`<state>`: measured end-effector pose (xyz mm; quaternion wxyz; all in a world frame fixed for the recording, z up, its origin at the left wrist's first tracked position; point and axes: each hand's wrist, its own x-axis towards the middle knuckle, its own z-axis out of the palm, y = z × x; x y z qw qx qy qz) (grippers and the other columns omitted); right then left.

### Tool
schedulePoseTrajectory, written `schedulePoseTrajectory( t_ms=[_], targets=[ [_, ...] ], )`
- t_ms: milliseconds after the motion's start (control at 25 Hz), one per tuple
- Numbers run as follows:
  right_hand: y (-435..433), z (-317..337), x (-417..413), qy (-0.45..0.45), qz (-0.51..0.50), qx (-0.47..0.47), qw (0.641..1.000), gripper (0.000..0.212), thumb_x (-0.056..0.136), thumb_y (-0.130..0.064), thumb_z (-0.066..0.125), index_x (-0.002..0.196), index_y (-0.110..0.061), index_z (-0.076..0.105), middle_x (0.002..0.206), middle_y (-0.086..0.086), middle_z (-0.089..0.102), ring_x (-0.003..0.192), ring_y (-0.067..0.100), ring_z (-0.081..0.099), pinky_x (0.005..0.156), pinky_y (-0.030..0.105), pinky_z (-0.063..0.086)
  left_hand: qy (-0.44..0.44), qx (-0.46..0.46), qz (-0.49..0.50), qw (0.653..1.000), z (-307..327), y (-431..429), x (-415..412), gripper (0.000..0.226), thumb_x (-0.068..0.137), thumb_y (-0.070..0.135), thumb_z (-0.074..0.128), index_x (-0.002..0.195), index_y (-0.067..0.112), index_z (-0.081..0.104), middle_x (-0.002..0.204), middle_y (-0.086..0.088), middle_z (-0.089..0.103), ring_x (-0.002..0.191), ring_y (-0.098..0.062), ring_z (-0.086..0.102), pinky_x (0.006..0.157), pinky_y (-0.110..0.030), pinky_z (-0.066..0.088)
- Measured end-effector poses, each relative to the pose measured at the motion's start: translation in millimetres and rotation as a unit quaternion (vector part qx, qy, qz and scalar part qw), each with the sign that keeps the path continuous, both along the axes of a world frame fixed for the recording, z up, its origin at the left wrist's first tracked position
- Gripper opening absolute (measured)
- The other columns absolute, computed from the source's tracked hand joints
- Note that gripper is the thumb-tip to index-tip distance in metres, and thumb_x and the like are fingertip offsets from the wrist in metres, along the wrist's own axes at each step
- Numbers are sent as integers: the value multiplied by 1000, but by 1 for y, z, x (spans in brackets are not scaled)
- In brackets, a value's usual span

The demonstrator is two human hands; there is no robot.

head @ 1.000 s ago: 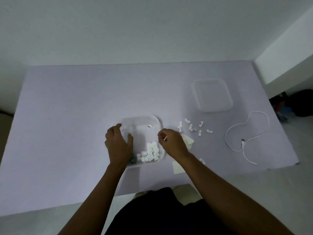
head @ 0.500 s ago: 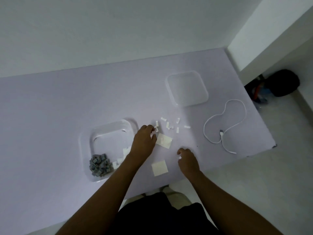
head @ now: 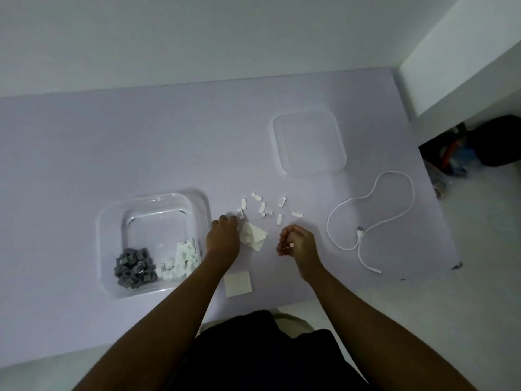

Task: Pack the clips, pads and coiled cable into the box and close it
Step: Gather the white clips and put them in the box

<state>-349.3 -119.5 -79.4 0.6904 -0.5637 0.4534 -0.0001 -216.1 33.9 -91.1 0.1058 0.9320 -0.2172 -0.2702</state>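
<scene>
Right hand (head: 296, 244) pinches one white clip (head: 291, 244) in curled fingers. Left hand (head: 222, 235) nears the loose clips (head: 263, 207) at one o'clock, though I cannot tell its grip. Best to gather several before crossing to the box (head: 108, 230).

Two forearms in shot, and both are bare: the left forearm (head: 174, 314) and the right forearm (head: 366, 320) show uncovered from the bottom edge right up to the wrists. The left hand (head: 222, 235) is bare as well, knuckles and the backs of the fingers on view. Same story on the right hand (head: 298, 245), bare across the back and down over the wrist. Low in the middle, between the two arms, there's a black garment (head: 262, 354): plain matt cloth, a few soft folds, a rounded upper outline. The light is dim, so shirt front or trousers, can't tell.
</scene>
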Motion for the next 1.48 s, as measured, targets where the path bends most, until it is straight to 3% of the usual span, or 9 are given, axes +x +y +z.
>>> schedulePoseTrajectory(
  t_ms=[160, 320, 520, 680, 760, 880, 1040, 1320, 1480],
  targets=[
    [-12, -16, 6, 12, 225, -210, 951, 15, 90, -12, 63, 76, -19, 62, 68, -2, 55, 58, 6, 46, 58, 25, 40, 16, -40, 64, 997, -4, -8, -3, 20, 93, 20, 51, 109, 8, 55, 105, -12, 62, 97, -30, 57, 76, -37, 46],
    [-10, -33, 16, -19, 410, -298, 861, 23, 86, -20, 68, 108, -19, 64, 101, 2, 60, 82, 13, 57, 72, 27, 48, 79, -90, 182, 976, 5, -12, -4, 12, 88, 19, 54, 85, 12, 46, 79, -4, 56, 72, -22, 52, 61, -30, 37],
    [-4, -50, 24, -71, 450, -368, 810, 14, 89, -16, 67, 101, -11, 69, 102, 6, 59, 85, 21, 59, 70, 30, 46, 127, -82, 243, 958, 4, -3, -13, 19, 93, 9, 36, 88, 4, 54, 93, -14, 62, 87, -32, 55, 72, -35, 40],
    [-17, -51, 24, -75, 434, -352, 826, 5, 90, -17, 68, 91, -12, 66, 94, 4, 62, 81, 18, 59, 72, 32, 50, 197, -131, 260, 936, 0, -5, -21, 18, 92, 12, 40, 89, 7, 57, 95, -8, 61, 90, -27, 53, 70, -33, 35],
    [-22, -45, 25, -50, 371, -286, 882, 7, 89, -15, 68, 85, -14, 63, 85, 1, 63, 72, 10, 56, 68, 26, 48, 193, -124, 252, 940, -1, -10, -24, 20, 94, 23, 44, 83, 9, 54, 88, -7, 60, 83, -25, 53, 66, -33, 35],
    [-32, -25, 29, -18, 172, -9, 985, 13, 82, -6, 58, 72, -14, 52, 73, 10, 61, 57, 14, 41, 55, 28, 31, 158, -100, 229, 955, -2, -19, -26, 27, 95, 33, 47, 81, 10, 52, 80, -3, 56, 76, -22, 52, 65, -32, 36],
    [-54, 9, 35, -80, 47, 255, 962, 6, 71, -14, 46, 72, -9, 49, 69, 9, 53, 63, 19, 44, 58, 31, 25, 141, -119, 248, 951, -11, -22, -24, 22, 93, 25, 51, 76, 11, 49, 72, 0, 53, 74, -23, 52, 60, -30, 36],
    [-64, 2, 49, -5, 112, 26, 993, 33, 93, -27, 68, 72, -8, 51, 59, 9, 50, 46, 18, 37, 45, 25, 30, 15, -94, 120, 988, -10, -19, -35, 47, 81, 54, 66, 109, 18, 53, 99, 1, 55, 80, -21, 59, 66, -31, 44],
    [-64, -3, 39, 18, 78, 52, 995, 21, 92, -21, 69, 79, -11, 56, 62, 8, 52, 46, 17, 39, 44, 25, 30, -8, -78, 51, 996, -16, -26, -42, 32, 89, 27, 62, 118, 14, 55, 111, -8, 58, 87, -29, 64, 70, -32, 48]
  ],
)
